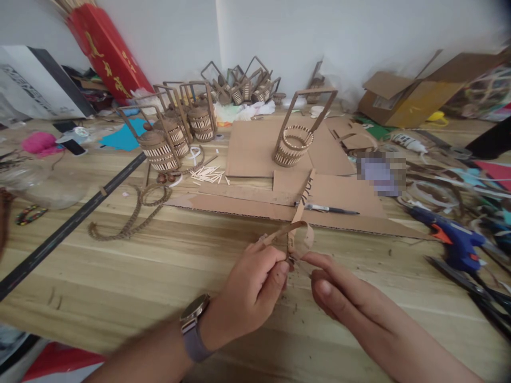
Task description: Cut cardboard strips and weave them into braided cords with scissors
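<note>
A narrow brown cardboard strip with dark handwriting on it stands up from my hands, its lower part bent into a loop. My left hand, with a watch on the wrist, pinches the strip's lower end between thumb and index finger. From the other side, my right hand reaches the loop with its index finger stretched along it. The right thumb lies over curled fingers, and a thin end runs toward them, partly hidden. Just beyond, a pen lies on cardboard sheets.
A small woven basket with a tall handle stands on cardboard. More lidded baskets stand left, near white sticks and a braided cord. On the right lie a blue glue gun and scissors. A long black bar crosses the left.
</note>
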The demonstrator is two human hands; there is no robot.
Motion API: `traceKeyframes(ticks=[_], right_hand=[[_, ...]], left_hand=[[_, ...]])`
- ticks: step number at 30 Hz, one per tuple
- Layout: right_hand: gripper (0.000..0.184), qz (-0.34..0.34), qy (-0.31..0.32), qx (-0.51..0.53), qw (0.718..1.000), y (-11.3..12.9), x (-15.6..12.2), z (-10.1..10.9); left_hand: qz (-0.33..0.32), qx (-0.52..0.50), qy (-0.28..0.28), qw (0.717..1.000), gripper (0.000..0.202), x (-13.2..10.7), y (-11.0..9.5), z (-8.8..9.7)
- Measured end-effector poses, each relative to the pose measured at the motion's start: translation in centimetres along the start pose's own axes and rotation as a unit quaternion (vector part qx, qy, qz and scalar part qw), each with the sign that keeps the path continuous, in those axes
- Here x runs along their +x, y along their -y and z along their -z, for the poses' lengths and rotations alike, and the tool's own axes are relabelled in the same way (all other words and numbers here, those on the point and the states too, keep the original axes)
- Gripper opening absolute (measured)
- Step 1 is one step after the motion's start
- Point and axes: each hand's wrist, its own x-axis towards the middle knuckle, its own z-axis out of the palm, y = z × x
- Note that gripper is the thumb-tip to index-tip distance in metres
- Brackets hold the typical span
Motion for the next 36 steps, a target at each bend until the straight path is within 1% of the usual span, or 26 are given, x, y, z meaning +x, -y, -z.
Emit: traceKeyframes(ticks=[3,5,8,11,13,17,19,20,21,22,24,26,28,30,32,36], right_hand=[[0.042,-0.004,-0.008,0.001,1.0,-0.2,0.0,-0.1],[0.042,-0.002,-0.006,-0.007,1.0,-0.3,0.0,-0.1],[0.042,0.008,0.011,-0.039,0.999,-0.4,0.0,0.0],[0.041,-0.012,0.03,-0.082,0.996,-0.7,-0.1,0.1],[0.035,-0.023,0.059,-0.119,0.991,-1.0,-0.2,0.0],[0.023,0.004,0.141,-0.195,0.971,-1.5,-0.2,-0.6],[0.016,0.029,0.154,-0.223,0.962,-1.6,0.0,-0.9],[0.012,0.045,0.15,-0.233,0.96,-1.6,0.1,-1.0],[0.008,0.064,0.134,-0.24,0.959,-1.6,0.2,-1.0],[0.005,0.082,0.105,-0.242,0.961,-1.6,0.2,-1.0],[0.013,0.109,0.011,-0.235,0.966,-1.7,0.3,-0.9],[0.021,0.116,-0.087,-0.225,0.964,-1.7,0.3,-0.8],[0.024,0.119,-0.145,-0.222,0.957,-1.7,0.3,-0.7],[0.023,0.13,-0.164,-0.219,0.953,-1.5,0.3,-0.8],[0.019,0.14,-0.168,-0.207,0.954,-1.3,0.3,-0.9],[0.012,0.14,-0.172,-0.178,0.959,-1.0,0.3,-1.2]], left_hand=[[-0.004,0.005,-0.003,1.0,0.025,-0.1,0.1,0.0],[0.004,0.007,-0.004,1.0,0.024,-0.2,0.2,-0.1],[0.041,-0.003,-0.01,0.999,0.024,-0.2,0.3,-0.2],[0.086,-0.027,-0.036,0.995,0.027,0.0,0.2,-0.1],[0.104,-0.045,-0.054,0.992,0.029,0.2,0.3,-0.1],[0.111,-0.047,-0.061,0.991,0.028,0.2,0.6,-0.4],[0.118,-0.05,-0.057,0.99,0.027,0.2,0.7,-0.5],[0.123,-0.052,-0.054,0.99,0.026,0.2,0.7,-0.5],[0.128,-0.053,-0.05,0.989,0.026,0.2,0.7,-0.5],[0.13,-0.052,-0.046,0.989,0.026,0.2,0.6,-0.5],[0.129,-0.041,-0.037,0.99,0.023,0.1,0.6,-0.5],[0.12,-0.026,-0.028,0.992,0.019,0.0,0.5,-0.5],[0.105,-0.009,-0.018,0.994,0.018,-0.1,0.4,-0.6],[0.078,0.01,-0.006,0.997,0.019,-0.2,0.3,-0.7],[0.04,0.021,0.006,0.999,0.02,-0.2,0.2,-0.7],[-0.025,0.021,0.015,0.999,0.02,-0.2,0.1,-0.7]])
